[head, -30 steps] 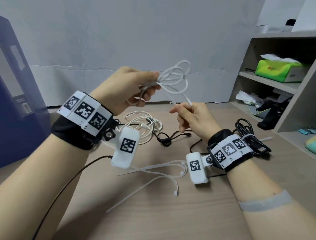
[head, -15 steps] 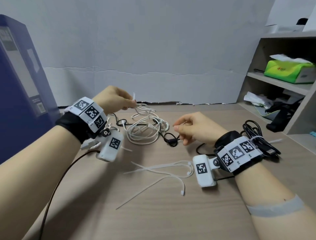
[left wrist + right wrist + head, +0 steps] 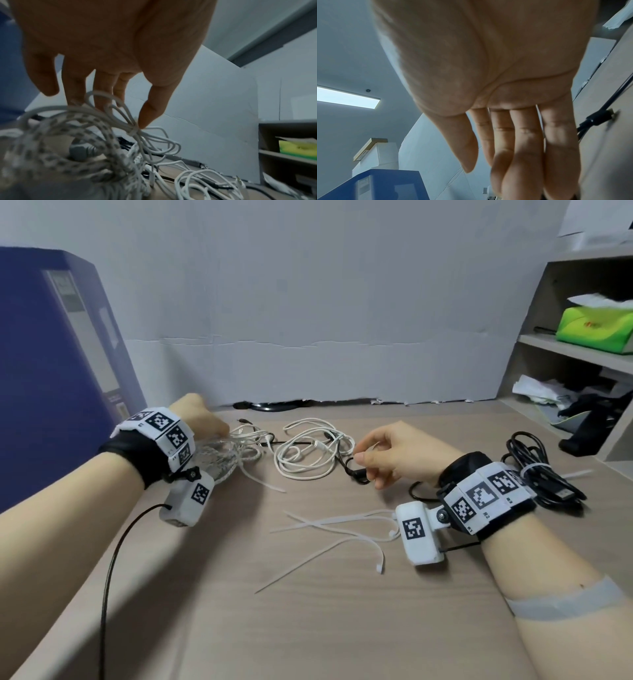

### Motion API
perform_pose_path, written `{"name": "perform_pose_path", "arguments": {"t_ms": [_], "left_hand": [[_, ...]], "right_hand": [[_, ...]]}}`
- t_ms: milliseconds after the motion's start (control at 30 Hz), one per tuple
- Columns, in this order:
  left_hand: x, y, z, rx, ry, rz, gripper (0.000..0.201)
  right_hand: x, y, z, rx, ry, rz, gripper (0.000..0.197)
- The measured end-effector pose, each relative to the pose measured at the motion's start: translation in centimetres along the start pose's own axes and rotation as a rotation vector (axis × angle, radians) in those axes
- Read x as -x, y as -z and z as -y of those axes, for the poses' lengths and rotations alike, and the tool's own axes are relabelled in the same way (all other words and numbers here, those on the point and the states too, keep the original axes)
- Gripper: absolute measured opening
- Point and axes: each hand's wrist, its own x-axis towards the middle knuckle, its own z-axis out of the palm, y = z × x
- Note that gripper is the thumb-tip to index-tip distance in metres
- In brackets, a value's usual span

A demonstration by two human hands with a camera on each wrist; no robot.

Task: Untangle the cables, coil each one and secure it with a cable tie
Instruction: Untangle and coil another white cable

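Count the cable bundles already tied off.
2 plainly: the black bundle at far right, and the thin white bundle under the left hand. Whether the braided coil is tied is unclear.

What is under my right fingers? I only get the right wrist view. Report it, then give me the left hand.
Observer: In the head view, the right hand reaches to the small loop of the thin black cable, beside the loose white round cable coil on the wooden table.
Operator: Now the left hand.
Observer: The left hand has fingertips touching a small white cable bundle cinched with a tie, above a braided grey-white cable coil.
Operator: Locate spare ties.
Observer: Loose white plastic cable ties lie between both wrists.
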Motion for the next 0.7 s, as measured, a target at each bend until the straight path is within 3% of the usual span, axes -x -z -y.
{"name": "perform_pose_path", "arguments": {"t_ms": [133, 233, 300, 400, 467, 700], "left_hand": [[0.4, -0.3, -1.6, -0.139, -0.05, -0.109, 0.059], [1.8, -1.2, -5.1, -0.161, -0.316, -0.166, 0.06], [2.5, -2.5, -7.7, -0.125, -0.464, -0.027, 0.052], [2.9, -5.2, -10.1, -0.276, -0.434, 0.289, 0.069], [2.7, -6.8, -10.8, -0.433, -0.426, 0.371, 0.074], [2.1, -8.8, -10.9, -0.47, -0.485, 0.312, 0.025]], "right_hand": [[-0.1, 0.1, 0.0, 0.023, 0.001, 0.004, 0.013], [-0.1, 0.1, 0.0, 0.033, -0.005, 0.002, 0.014], [-0.1, 0.1, -0.1, 0.026, -0.007, -0.003, 0.015], [-0.2, 0.1, -0.3, 0.024, -0.013, -0.009, 0.015], [-0.2, 0.2, -0.4, 0.028, -0.019, -0.004, 0.016], [-0.4, 0.2, -0.6, 0.036, -0.016, 0.009, 0.015]]}}
